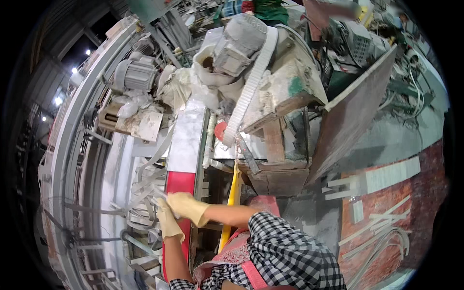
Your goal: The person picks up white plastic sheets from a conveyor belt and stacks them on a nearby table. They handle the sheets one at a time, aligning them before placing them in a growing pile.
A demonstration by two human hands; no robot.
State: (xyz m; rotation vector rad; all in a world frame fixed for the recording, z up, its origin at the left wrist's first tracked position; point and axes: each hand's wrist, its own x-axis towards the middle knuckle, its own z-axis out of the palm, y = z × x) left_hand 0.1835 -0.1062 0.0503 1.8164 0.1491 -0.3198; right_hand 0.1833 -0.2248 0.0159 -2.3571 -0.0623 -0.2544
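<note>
My left hand [167,221] and my right hand [187,205] are both in cream gloves. They are close together at the left side of a long machine bed [181,181] with a red and white top. The fingers of both look closed, near the ends of thin pale strips; the gloves and some blur hide what is gripped. Beside them on the left hangs a loose tangle of pale grey strips [141,205]. A yellow strap [234,188] runs behind my right forearm, just right of the bed.
A dusty motor [244,41] with a wide ribbed belt [252,84] stands ahead. Another motor [134,75] is at the far left. A large board [353,111] leans at the right. Cut strips [386,176] lie on a reddish floor panel. Another person's green garment [270,13] shows at the top.
</note>
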